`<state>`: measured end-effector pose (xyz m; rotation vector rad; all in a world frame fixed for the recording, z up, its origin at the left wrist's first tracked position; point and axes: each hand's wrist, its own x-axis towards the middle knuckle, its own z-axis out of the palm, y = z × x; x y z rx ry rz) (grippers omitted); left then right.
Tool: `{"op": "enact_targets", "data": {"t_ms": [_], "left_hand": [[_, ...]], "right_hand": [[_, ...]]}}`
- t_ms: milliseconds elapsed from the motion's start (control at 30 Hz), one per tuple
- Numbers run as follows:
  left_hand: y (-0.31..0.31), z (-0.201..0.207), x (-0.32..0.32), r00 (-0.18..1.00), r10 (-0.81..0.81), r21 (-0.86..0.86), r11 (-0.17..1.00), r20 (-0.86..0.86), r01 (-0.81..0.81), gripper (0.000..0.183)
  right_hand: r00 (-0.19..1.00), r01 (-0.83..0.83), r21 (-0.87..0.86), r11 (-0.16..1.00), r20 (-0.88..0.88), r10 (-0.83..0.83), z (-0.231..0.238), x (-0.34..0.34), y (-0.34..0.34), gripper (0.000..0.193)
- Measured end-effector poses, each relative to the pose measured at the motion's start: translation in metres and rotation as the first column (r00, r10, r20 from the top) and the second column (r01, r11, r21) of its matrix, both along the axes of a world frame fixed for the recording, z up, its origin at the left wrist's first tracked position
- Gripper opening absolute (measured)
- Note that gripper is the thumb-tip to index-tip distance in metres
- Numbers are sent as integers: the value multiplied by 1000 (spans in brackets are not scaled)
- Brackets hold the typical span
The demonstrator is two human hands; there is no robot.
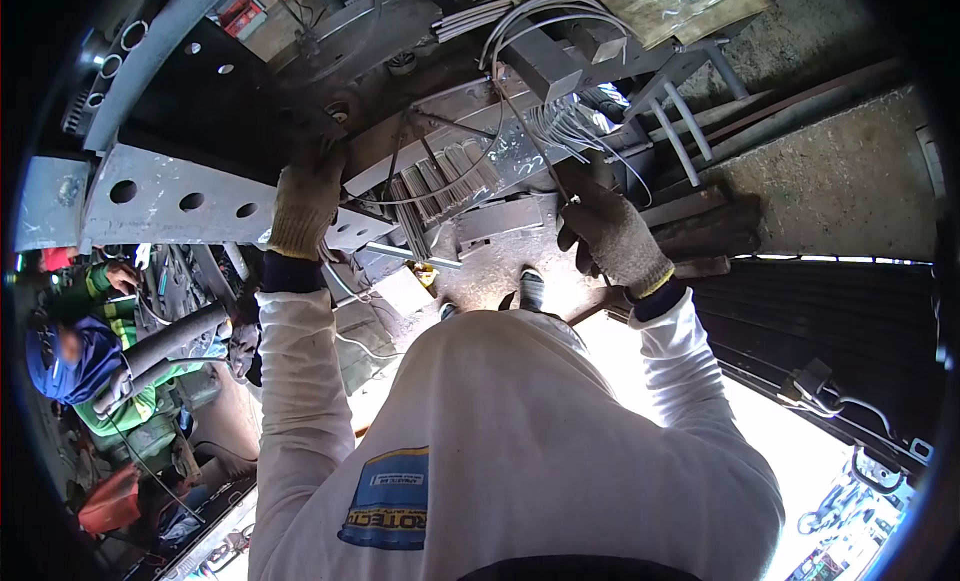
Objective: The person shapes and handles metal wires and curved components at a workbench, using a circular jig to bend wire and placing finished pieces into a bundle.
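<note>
My left hand (308, 203), in a knitted work glove, reaches over the edge of a dark steel plate (245, 86). Its darkened fingertips blur into the plate, so whether they grip anything cannot be made out. Below that plate runs a grey steel beam (165, 196) with round holes. My right hand (615, 231), gloved too, is closed with curled fingers around the lower end of a thin metal rod (530, 131). The rod slants up and left toward the bench. Between my hands, a bundle of short metal rods (440, 186) lies beside a thin curved wire (455, 193).
Coiled wire (560, 11) and square steel blocks (545, 66) lie at the far side. Loose bent wires (575, 121) hang near my right hand. At left, another person in green sleeves and a blue head covering (65, 366) works beside a thick pipe (175, 341). Dark corrugated sheet (800, 311) stands at right.
</note>
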<state>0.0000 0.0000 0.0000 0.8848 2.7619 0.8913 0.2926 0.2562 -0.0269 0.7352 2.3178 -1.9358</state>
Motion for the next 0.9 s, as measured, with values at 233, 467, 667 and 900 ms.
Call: {"op": "enact_targets", "data": {"t_ms": [233,467,667,900], "left_hand": [[3,5,0,977,123,10,992,176,-126,29],[-7,-13,-12,1000,-4,138,990,24,0,35],[8,0,-2,956,209,-114,975,205,-188,33],[-9,-32,-21,989,8,-14,1000,-145,-10,19]], "right_hand": [[1000,24,-162,986,0,-25,13,-5,-7,52],[914,304,-603,737,-33,-404,0,-15,-43,57],[776,394,-750,531,-38,-629,-23,-38,-96,55],[648,328,-830,450,-149,-747,-43,-99,-158,30]]}}
